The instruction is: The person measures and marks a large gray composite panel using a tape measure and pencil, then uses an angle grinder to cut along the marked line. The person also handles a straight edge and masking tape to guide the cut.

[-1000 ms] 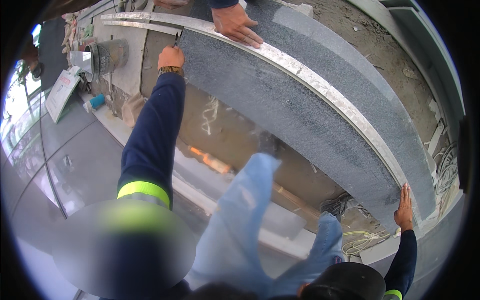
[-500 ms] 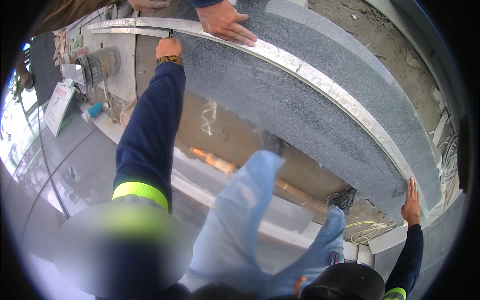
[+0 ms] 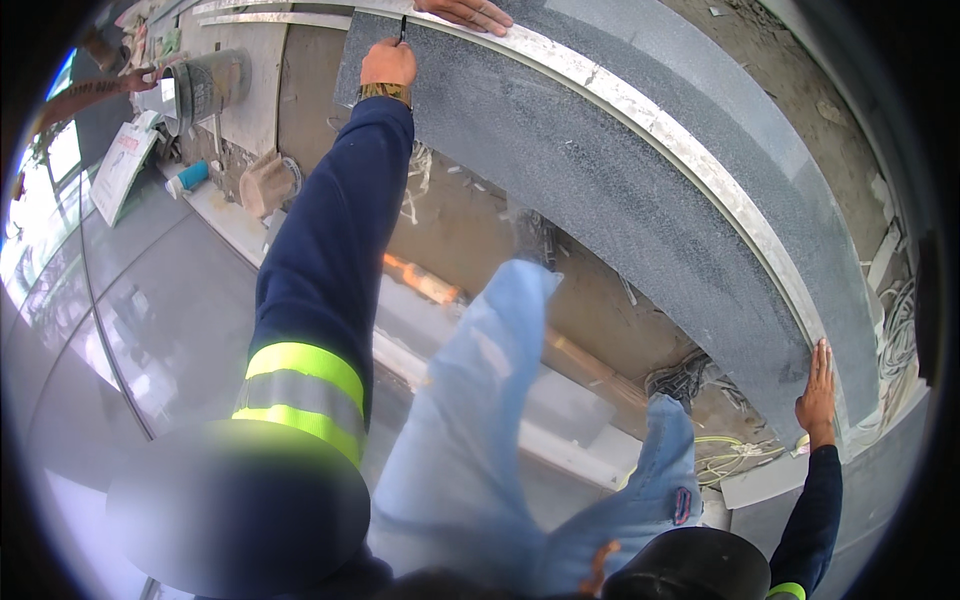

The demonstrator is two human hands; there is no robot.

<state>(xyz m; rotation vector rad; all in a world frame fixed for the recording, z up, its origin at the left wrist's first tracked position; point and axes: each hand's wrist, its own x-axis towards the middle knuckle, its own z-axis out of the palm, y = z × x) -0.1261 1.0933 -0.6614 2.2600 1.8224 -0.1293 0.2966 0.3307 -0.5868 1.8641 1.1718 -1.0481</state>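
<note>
My left hand (image 3: 388, 62) is closed on a thin dark marking tool (image 3: 403, 30), held upright at the near edge of a long pale straightedge bar (image 3: 680, 150). That bar lies across a speckled dark grey stone slab (image 3: 590, 210). At the lower right, my right hand (image 3: 817, 392) rests with fingers stretched along the bar's near edge. Another person's hand (image 3: 465, 14) is on the bar at the top, right of my left hand, partly out of frame.
A grey bucket (image 3: 210, 90) with another person's arm (image 3: 85, 98), a white board (image 3: 125, 165) and a cyan cylinder (image 3: 186, 177) are left. An orange tool (image 3: 425, 282) lies on rubble below the slab. Coiled cables (image 3: 895, 330) and a yellow hose (image 3: 740, 462) are right.
My left hand has moved rightward along the bar with the marking tool. The view has shifted, putting the co-worker's upper hand higher in frame. Another arm has appeared by the bucket.
</note>
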